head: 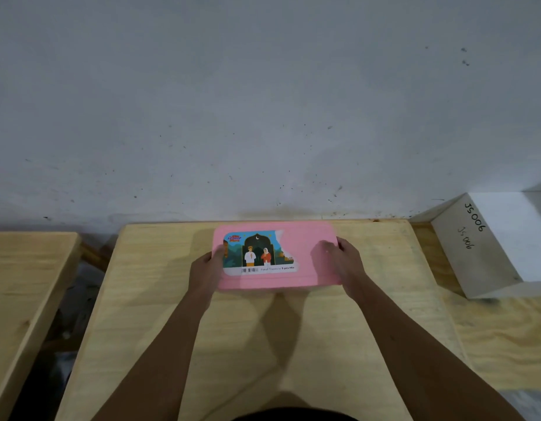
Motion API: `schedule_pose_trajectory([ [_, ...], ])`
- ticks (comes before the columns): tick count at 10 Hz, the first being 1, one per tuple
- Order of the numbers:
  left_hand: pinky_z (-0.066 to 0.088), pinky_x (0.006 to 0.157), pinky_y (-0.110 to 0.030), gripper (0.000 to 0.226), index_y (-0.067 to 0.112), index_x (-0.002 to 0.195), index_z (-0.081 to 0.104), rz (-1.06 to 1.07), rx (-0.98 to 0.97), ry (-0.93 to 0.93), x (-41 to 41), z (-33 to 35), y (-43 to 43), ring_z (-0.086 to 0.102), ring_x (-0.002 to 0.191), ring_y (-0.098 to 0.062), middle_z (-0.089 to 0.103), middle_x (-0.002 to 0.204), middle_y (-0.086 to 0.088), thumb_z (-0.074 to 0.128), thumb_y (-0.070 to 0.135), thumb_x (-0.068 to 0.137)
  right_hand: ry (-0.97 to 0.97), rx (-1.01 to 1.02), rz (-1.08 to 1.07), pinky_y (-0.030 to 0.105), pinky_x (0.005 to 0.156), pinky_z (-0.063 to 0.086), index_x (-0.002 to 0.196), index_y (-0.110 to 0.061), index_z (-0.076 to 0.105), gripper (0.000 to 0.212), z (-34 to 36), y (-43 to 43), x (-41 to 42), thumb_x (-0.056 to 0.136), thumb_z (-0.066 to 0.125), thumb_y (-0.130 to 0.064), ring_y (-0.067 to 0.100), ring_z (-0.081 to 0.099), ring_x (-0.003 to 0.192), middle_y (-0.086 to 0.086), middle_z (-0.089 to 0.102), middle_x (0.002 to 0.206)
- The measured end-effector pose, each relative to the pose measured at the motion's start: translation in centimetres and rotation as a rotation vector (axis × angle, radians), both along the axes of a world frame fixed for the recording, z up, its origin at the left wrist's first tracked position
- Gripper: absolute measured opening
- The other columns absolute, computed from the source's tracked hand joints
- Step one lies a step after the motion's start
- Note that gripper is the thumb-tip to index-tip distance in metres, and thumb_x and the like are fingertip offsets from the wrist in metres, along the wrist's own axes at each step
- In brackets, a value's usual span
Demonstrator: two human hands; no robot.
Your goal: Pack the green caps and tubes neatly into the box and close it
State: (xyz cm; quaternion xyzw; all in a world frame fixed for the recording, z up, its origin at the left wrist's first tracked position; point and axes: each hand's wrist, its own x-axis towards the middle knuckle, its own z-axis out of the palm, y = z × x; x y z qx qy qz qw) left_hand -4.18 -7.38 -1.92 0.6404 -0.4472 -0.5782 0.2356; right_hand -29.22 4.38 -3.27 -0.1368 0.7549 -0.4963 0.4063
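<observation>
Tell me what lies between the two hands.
The head view shows the closed pink box between the left hand and the right hand, each gripping one end.

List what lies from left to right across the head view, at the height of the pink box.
A side wooden table → left hand, gripping the box's left end → pink box, lid on → right hand, gripping its right end → white block marked JS006.
</observation>
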Motion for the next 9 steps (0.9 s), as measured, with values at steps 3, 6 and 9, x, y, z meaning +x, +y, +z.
schedule_pose_trajectory([
  [3,0.045,0.057,-0.026,0.025,0.017,0.093,0.066,-0.005,0.028,-0.041,-3.1,-0.7,-4.3,0.062,0.071,-0.014,0.067,0.081,0.002,0.05,0.036,0.095,0.035,0.013,-0.027,0.036,0.069,0.051,0.102,-0.021,0.068,0.016,-1.0,-4.3,-2.4,0.089,0.057,-0.021,0.025,0.064,0.09,-0.002,0.068,0.096],
  [6,0.05,0.07,-0.03,0.027,0.019,0.093,0.066,-0.061,-0.029,-0.073,-3.0,-1.1,-4.9,0.065,0.079,-0.019,0.069,0.091,-0.001,0.048,0.038,0.095,0.076,0.017,-0.008,0.035,0.074,0.05,0.095,-0.021,0.063,0.025,-0.8,-4.6,-1.9,0.079,0.059,-0.04,0.024,0.062,0.085,0.001,0.066,0.089],
  [9,0.04,0.101,-0.036,0.057,0.01,0.139,0.043,-0.369,-0.331,-0.446,-1.5,2.5,-5.8,0.049,0.125,-0.03,0.052,0.137,-0.016,0.047,0.044,0.094,0.31,0.124,0.164,0.033,0.09,0.04,0.145,-0.011,0.037,0.055,4.5,-5.1,-1.0,0.098,0.05,-0.035,0.031,0.051,0.124,0.012,0.049,0.141],
])
